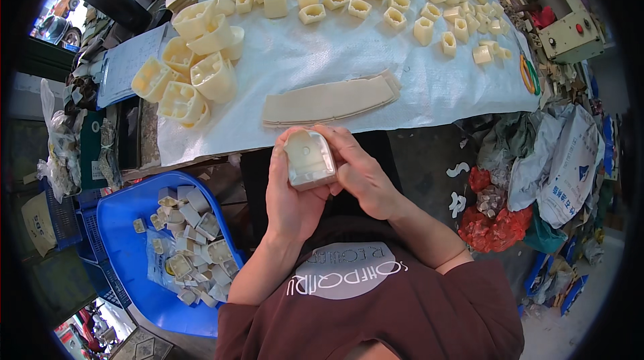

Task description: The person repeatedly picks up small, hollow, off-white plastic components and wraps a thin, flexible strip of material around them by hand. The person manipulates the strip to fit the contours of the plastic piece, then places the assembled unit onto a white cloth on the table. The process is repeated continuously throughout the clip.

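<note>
Between my two hands I have a cream-coloured hollow moulded cup, rounded at one end and straight at the other, its open side up (pixel 310 157). My left hand (pixel 287 196) cradles it from the left and beneath, fingers wrapped round. My right hand (pixel 363 175) grips its right side, the thumb by the lower right corner. Just beyond my hands, a stack of curved beige strips (pixel 330 101) lies on the white-covered table (pixel 429 95). To the left on the table are several large pale yellow hollow cups (pixel 213 78) in a heap.
Many small pale yellow hollow pieces (pixel 337 1) are spread across the far side of the table. A blue tub (pixel 121 226) full of covered pieces stands low at my left. Scissors with orange and green handles (pixel 529 77) lie at the right edge; bags (pixel 557 165) are piled beyond.
</note>
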`<control>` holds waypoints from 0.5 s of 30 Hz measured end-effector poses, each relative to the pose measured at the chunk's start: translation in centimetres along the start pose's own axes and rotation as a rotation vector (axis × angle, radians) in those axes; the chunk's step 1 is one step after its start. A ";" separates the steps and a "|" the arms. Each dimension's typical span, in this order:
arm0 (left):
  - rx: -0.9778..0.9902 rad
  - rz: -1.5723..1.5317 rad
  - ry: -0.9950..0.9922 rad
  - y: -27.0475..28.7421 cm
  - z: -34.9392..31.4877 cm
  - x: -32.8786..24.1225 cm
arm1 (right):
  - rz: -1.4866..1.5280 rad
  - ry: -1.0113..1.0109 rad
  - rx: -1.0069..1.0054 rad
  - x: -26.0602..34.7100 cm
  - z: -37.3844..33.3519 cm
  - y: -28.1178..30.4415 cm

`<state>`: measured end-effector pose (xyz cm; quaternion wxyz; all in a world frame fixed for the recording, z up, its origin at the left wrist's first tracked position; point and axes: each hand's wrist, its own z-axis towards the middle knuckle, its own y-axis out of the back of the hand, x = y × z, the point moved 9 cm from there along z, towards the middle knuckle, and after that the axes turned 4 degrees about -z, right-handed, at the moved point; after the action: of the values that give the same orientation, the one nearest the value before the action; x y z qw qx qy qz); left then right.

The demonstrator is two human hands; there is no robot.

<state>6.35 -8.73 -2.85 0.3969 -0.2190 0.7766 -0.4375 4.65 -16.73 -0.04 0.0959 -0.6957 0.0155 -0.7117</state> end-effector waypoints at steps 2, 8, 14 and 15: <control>-0.070 0.111 -0.072 -0.3 -0.1 -0.3 | -0.308 0.195 -0.020 1.0 0.1 -0.2; -0.115 0.211 -0.098 -0.3 -0.1 0.3 | -0.374 0.198 -0.215 0.8 -0.1 0.5; 0.003 -0.134 0.135 -0.7 0.3 1.3 | -0.138 0.037 -0.073 -0.5 0.6 1.2; -0.070 -0.159 0.139 -0.7 0.3 1.2 | -0.153 0.078 -0.092 -0.7 0.5 1.0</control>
<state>5.86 -10.09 -2.90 0.2982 -0.2629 0.7973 -0.4542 5.29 -17.58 -0.85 0.0085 -0.6701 -0.0014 -0.7422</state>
